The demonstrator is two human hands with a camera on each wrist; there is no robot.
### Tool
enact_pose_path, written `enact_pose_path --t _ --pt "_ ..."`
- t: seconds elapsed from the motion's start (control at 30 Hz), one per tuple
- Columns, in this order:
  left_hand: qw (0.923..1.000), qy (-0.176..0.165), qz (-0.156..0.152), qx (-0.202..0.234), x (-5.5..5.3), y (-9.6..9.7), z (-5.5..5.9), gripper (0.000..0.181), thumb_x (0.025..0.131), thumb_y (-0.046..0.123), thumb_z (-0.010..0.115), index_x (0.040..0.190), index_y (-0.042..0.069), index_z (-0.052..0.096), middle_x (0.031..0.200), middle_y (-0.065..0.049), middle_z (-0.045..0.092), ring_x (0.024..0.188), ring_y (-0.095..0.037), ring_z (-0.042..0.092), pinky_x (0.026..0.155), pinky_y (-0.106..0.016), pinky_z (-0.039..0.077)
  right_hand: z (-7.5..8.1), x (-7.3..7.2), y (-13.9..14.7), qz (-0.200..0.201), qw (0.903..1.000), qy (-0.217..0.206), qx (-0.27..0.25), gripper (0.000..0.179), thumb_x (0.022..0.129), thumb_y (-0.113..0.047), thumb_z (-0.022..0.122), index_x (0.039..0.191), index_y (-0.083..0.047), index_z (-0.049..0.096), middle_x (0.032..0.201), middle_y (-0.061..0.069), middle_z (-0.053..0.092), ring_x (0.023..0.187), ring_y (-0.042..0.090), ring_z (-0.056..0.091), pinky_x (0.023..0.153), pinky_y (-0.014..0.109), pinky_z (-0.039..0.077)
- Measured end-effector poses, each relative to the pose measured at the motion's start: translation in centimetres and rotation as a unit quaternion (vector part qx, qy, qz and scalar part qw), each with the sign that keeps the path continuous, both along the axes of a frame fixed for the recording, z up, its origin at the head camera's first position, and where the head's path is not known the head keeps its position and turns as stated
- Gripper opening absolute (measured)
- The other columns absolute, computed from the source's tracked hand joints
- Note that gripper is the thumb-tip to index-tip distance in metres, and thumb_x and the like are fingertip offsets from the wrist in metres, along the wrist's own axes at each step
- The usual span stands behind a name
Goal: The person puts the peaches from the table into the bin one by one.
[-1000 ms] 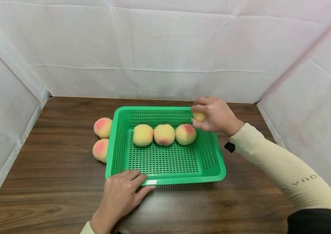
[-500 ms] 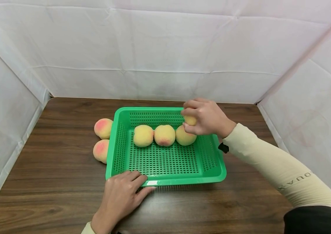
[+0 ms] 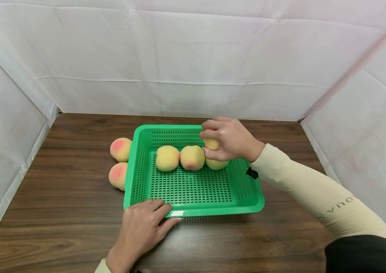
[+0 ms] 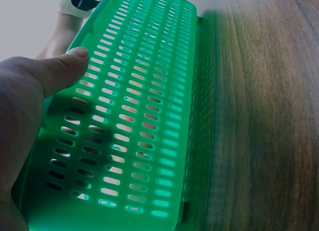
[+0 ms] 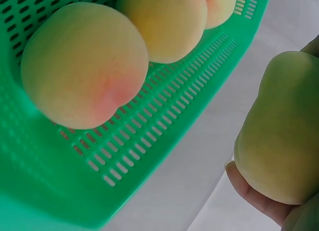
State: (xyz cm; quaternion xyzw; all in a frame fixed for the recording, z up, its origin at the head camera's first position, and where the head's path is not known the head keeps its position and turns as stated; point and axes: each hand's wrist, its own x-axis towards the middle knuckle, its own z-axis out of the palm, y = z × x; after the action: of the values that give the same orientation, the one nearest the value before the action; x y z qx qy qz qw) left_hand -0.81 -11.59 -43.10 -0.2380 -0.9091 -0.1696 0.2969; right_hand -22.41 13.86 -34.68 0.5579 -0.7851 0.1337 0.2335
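My right hand (image 3: 228, 138) grips a peach (image 3: 211, 144) over the far right part of a green plastic basket (image 3: 213, 209). In the right wrist view that held peach (image 5: 279, 126) is large at the right, a finger curled beneath it. Three peaches sit in a row inside: a left one (image 3: 167, 158), a middle one (image 3: 192, 157) and a right one (image 3: 217, 165), partly covered by my right hand. My left hand (image 3: 143, 229) holds the basket's near rim at the left corner. The left wrist view shows its thumb (image 4: 65, 71) against the slotted outer wall.
Two more peaches stand on the brown wooden table (image 3: 60, 182) just left of the basket, a rear one (image 3: 120, 149) and a front one (image 3: 117, 176). White cloth (image 3: 186, 57) hangs behind the table and along both sides.
My right hand has carried its peach leftward, from the basket's far right corner to over the right peach in the row. My left hand and the basket have stayed put.
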Motion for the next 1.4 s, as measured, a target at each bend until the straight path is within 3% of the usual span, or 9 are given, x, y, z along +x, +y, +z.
enact_pose_path --t 0.27,0.4,0.5,0.7,0.87,1.1,1.23,1.4 --pt "1.0 -0.006 0.001 -0.005 0.0 -0.1 0.0 0.032 0.079 0.054 0.078 0.075 0.024 0.067 0.072 0.011 0.065 0.058 -0.006 0.059 0.049 -0.023 0.046 0.1 0.4 -1.6 0.018 0.9998 0.005 0.008 0.018 0.077 -0.025 0.075 0.093 -0.014 0.078 0.101 0.006 0.073 0.083 0.027 0.066 0.053 0.036 0.051" --pt "1.0 -0.004 0.003 -0.005 0.0 0.0 0.0 0.044 0.096 0.062 0.059 0.074 0.024 0.066 0.07 0.012 0.064 0.057 -0.006 0.057 0.048 -0.023 0.045 0.2 0.5 -2.3 0.027 0.9995 -0.007 0.018 0.02 0.08 -0.027 0.073 0.095 -0.015 0.078 0.103 0.005 0.074 0.089 0.026 0.069 0.058 0.037 0.054" --pt "1.0 -0.004 0.004 -0.006 0.0 0.1 0.0 0.052 0.1 0.065 0.05 0.073 0.024 0.066 0.07 0.012 0.063 0.056 -0.007 0.056 0.048 -0.023 0.044 0.2 0.6 -2.8 0.033 0.999 -0.016 0.026 0.02 0.081 -0.028 0.072 0.096 -0.016 0.078 0.103 0.004 0.074 0.09 0.025 0.069 0.059 0.036 0.055" --pt "0.9999 -0.009 0.001 -0.011 -0.1 0.1 0.2 0.038 0.087 0.059 0.07 0.073 0.024 0.064 0.068 0.011 0.061 0.055 -0.007 0.054 0.047 -0.021 0.041 0.5 1.1 -4.2 0.049 0.9978 -0.018 0.041 0.021 0.082 -0.03 0.07 0.096 -0.017 0.077 0.101 0.003 0.072 0.085 0.022 0.065 0.054 0.033 0.051" --pt "0.9999 -0.009 0.002 -0.012 -0.2 0.1 0.2 0.034 0.08 0.054 0.078 0.073 0.024 0.065 0.068 0.012 0.061 0.055 -0.007 0.055 0.047 -0.021 0.041 0.2 1.5 -5.6 0.07 0.9966 -0.013 0.04 0.019 0.08 -0.027 0.073 0.095 -0.016 0.077 0.098 0.002 0.07 0.082 0.02 0.064 0.054 0.03 0.051" --pt "0.9999 -0.007 0.0 -0.014 -0.1 0.0 0.2 0.037 0.083 0.056 0.075 0.071 0.024 0.061 0.064 0.011 0.055 0.052 -0.007 0.049 0.045 -0.02 0.035 -0.1 2.3 -7.2 0.1 0.9929 -0.023 0.06 0.02 0.079 -0.026 0.072 0.096 -0.017 0.077 0.099 0.001 0.069 0.083 0.02 0.063 0.058 0.03 0.054" --pt "0.9998 -0.013 0.001 -0.017 -0.1 0.0 0.2 0.034 0.08 0.053 0.078 0.072 0.024 0.063 0.066 0.011 0.058 0.054 -0.008 0.052 0.046 -0.02 0.039 -0.4 2.8 -8.2 0.114 0.9907 -0.028 0.069 0.021 0.08 -0.028 0.073 0.099 -0.018 0.077 0.102 0.0 0.07 0.086 0.02 0.064 0.055 0.03 0.053" --pt "0.9999 -0.009 0.001 -0.014 -0.1 0.0 0.1 0.038 0.089 0.058 0.068 0.074 0.023 0.067 0.07 0.011 0.063 0.056 -0.008 0.057 0.048 -0.022 0.044 -1.1 3.3 -9.1 0.132 0.9879 -0.025 0.079 0.019 0.08 -0.028 0.072 0.097 -0.021 0.077 0.102 -0.001 0.07 0.083 0.019 0.064 0.051 0.029 0.05"
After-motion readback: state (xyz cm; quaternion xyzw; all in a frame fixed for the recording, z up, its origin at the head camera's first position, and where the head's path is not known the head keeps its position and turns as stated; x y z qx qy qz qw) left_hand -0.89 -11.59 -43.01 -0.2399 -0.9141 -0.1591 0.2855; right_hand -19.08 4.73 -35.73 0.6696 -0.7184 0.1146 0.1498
